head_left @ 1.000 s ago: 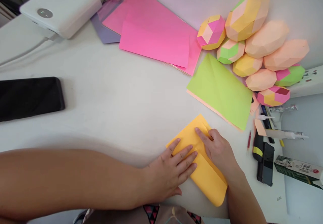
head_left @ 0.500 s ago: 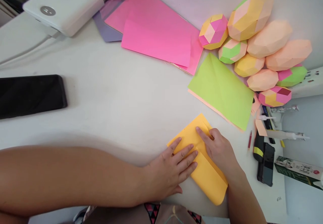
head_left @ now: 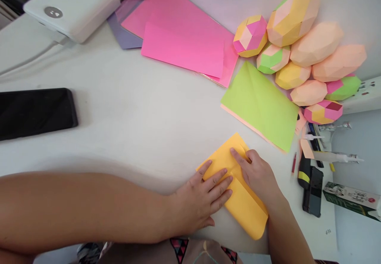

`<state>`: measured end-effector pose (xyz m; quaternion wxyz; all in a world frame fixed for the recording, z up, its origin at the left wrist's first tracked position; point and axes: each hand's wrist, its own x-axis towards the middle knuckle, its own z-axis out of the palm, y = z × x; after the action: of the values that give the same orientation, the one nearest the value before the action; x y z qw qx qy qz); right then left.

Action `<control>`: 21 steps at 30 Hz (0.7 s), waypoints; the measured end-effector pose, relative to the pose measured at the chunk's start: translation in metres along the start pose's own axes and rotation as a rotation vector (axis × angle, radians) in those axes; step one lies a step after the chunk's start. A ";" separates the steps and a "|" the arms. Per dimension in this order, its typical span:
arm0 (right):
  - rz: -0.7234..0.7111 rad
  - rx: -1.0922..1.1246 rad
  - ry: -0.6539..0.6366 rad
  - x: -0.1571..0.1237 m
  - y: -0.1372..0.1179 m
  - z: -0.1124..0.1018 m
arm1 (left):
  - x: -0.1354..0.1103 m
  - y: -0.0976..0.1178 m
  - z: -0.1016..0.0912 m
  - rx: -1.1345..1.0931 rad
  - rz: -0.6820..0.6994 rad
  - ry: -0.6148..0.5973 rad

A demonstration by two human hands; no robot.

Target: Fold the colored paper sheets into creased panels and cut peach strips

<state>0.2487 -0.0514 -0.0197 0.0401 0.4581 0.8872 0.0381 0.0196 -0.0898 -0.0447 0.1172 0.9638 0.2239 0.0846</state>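
Observation:
A folded orange paper (head_left: 244, 208) lies on the white table near its front edge. My left hand (head_left: 199, 200) rests flat on the paper's left part, fingers stretched out and slightly spread. My right hand (head_left: 257, 174) presses on the paper's upper right part, its index finger extended along a fold and the other fingers curled under. Neither hand lifts the paper off the table.
A green folded sheet (head_left: 262, 105) lies behind the orange one, pink sheets (head_left: 184, 37) farther back. Several coloured paper polyhedra (head_left: 309, 53) pile at the back right. A black phone (head_left: 34, 113) lies left, a white device (head_left: 71, 6) back left, glue tubes and pens (head_left: 312, 176) right.
Both hands stay on the orange paper almost unmoved; the view shifts only slightly.

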 end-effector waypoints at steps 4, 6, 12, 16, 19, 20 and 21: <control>-0.011 -0.008 -0.007 0.000 0.001 0.000 | -0.001 0.005 -0.001 0.080 -0.039 -0.038; -0.012 -0.009 -0.007 -0.001 0.001 0.001 | -0.001 0.009 -0.003 0.148 -0.071 -0.055; 0.005 0.009 0.008 -0.001 0.001 0.002 | -0.005 0.018 -0.014 0.380 -0.096 -0.085; 0.014 0.019 0.019 -0.001 0.001 0.002 | -0.008 0.021 -0.016 0.433 -0.142 -0.080; 0.021 0.021 0.005 -0.001 0.001 0.002 | -0.009 0.022 -0.014 0.433 -0.162 -0.079; 0.021 0.021 0.006 -0.001 0.001 0.002 | -0.009 0.023 -0.014 0.429 -0.161 -0.080; 0.019 0.020 0.011 -0.001 0.001 0.002 | -0.009 0.023 -0.014 0.425 -0.162 -0.082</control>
<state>0.2502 -0.0521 -0.0218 0.0301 0.4664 0.8835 0.0320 0.0178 -0.1113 -0.0266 -0.0732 0.9484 0.3083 -0.0134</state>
